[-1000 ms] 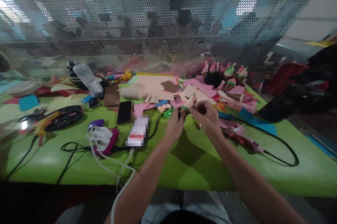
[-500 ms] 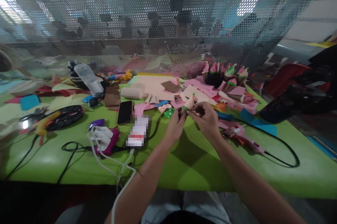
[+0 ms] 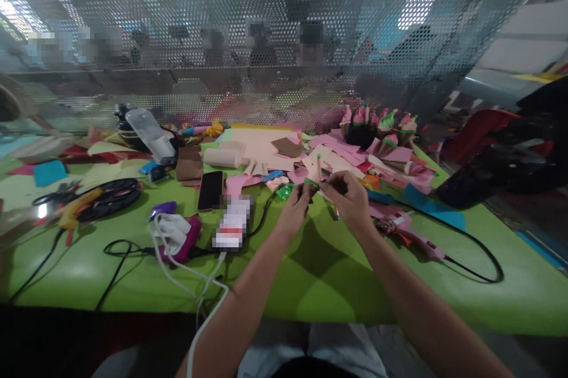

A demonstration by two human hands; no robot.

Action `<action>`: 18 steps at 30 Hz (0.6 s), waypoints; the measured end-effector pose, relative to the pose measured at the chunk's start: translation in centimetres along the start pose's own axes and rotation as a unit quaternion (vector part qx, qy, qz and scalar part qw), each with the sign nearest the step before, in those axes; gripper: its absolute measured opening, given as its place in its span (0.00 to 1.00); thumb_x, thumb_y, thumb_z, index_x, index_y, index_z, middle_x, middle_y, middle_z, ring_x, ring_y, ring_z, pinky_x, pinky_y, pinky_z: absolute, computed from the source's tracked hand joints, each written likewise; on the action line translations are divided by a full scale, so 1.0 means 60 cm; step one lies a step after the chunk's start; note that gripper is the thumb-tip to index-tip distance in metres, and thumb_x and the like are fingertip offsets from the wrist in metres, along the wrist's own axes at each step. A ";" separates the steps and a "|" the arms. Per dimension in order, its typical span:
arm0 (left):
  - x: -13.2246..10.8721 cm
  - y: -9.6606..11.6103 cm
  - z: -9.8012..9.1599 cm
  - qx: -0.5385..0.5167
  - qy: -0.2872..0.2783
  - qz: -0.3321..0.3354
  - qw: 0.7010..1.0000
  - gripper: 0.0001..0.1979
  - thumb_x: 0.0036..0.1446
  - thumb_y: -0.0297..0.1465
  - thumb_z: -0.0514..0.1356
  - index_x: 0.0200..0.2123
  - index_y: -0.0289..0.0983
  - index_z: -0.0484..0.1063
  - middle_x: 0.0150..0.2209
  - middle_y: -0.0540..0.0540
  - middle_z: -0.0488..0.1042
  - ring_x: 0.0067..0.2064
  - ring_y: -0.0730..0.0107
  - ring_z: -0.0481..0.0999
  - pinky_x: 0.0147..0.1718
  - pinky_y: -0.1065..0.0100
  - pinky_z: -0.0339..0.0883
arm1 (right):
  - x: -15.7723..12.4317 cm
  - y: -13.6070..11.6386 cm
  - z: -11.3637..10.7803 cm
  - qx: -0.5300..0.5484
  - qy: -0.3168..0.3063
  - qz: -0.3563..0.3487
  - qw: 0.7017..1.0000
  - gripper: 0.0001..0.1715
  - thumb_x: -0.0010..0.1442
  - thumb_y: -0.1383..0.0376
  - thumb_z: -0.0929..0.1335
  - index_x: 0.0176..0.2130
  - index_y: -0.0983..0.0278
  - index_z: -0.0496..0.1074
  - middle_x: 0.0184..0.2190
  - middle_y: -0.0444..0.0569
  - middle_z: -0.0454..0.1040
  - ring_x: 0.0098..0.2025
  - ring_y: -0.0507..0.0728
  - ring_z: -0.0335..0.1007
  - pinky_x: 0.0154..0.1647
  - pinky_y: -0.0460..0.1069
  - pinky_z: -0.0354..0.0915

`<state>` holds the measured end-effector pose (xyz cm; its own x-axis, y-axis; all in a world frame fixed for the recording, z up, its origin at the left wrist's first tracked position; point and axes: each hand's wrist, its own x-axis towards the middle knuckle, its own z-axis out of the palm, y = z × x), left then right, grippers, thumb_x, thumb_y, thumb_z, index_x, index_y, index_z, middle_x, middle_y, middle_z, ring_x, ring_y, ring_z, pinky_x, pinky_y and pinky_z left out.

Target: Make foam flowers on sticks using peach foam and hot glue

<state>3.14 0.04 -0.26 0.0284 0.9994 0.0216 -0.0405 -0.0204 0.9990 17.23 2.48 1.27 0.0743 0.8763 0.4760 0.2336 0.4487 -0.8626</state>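
Observation:
My left hand (image 3: 295,207) is closed around the base of a small craft ice cream cone (image 3: 312,183). Its pale top points up, tipped with orange and green, and a green band rings it. The lower part is hidden in my fingers. From the other side my right hand (image 3: 348,199) pinches at the green band's edge; whether it grips a separate piece is too small to tell. Just left of the hands lies a shiny green wrapper (image 3: 284,191). A pink glue gun (image 3: 410,230) rests on the table right of my right wrist.
Similar craft ice cream cones (image 3: 387,122) stand at the back right, some in a dark holder. Coloured sheets cover the green table's (image 3: 337,283) far side. On the left are a black phone (image 3: 210,190), a magenta power adapter (image 3: 194,236) with cables, and a yellow glue gun (image 3: 80,207).
The craft ice cream cone has turned between my hands: its top leaned right and now stands more upright, further left. My right fingers have shifted slightly along the green band.

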 end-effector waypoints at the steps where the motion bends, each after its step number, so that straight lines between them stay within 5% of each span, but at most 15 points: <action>1: 0.000 -0.001 0.000 -0.013 -0.010 -0.008 1.000 0.16 0.64 0.42 0.54 0.47 0.39 0.68 0.31 0.50 0.67 0.27 0.75 0.61 0.27 0.71 0.57 | 0.000 0.000 0.000 0.003 -0.004 0.003 1.000 0.13 0.53 0.56 0.73 0.31 0.60 0.67 0.25 0.41 0.66 0.24 0.51 0.58 0.24 0.47 0.56; 18: -0.001 0.010 0.003 -0.178 -0.045 -0.072 0.980 0.19 0.56 0.48 0.61 0.36 0.36 0.69 0.28 0.51 0.66 0.23 0.80 0.56 0.23 0.73 0.50 | 0.002 -0.006 0.002 0.045 0.007 0.030 0.999 0.14 0.51 0.56 0.73 0.30 0.60 0.67 0.22 0.39 0.64 0.23 0.51 0.56 0.23 0.47 0.54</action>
<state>3.29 -0.05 0.32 0.1459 0.9843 -0.0988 -0.3762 0.1476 0.9147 17.07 2.46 1.62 0.0985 0.9000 0.4246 0.1400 0.4099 -0.9013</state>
